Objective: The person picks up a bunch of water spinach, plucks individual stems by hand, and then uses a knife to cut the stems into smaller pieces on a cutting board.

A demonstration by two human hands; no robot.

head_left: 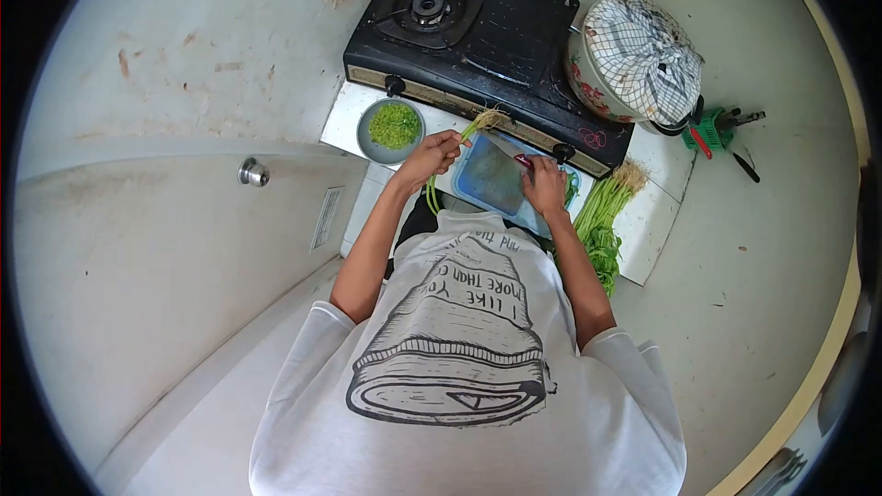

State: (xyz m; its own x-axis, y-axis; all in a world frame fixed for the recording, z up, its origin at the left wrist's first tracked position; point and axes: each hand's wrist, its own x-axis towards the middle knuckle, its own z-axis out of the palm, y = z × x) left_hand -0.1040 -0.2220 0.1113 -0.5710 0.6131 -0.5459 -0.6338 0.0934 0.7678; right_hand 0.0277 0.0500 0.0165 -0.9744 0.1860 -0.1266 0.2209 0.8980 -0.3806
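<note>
My left hand (441, 154) is closed on a few green stalks (432, 191) whose pale roots point up toward the stove. A knife with a dark red handle (524, 162) is in my right hand (547, 186), its blade reaching up and left toward the roots. Beneath the knife lies a blue-rimmed cutting board (490, 174). On the left of the board, a grey bowl (365, 140) holds finely chopped greens (395, 126). Beyond my right hand rests a bunch of leafy green stalks with roots (602, 220).
A black two-burner stove (478, 32) stands behind the board. On its right side sits a large pot (588, 92) covered by a checked cloth (643, 55). A green basket (707, 131) with utensils hangs at the right wall. A metal knob (254, 173) sticks out at the left.
</note>
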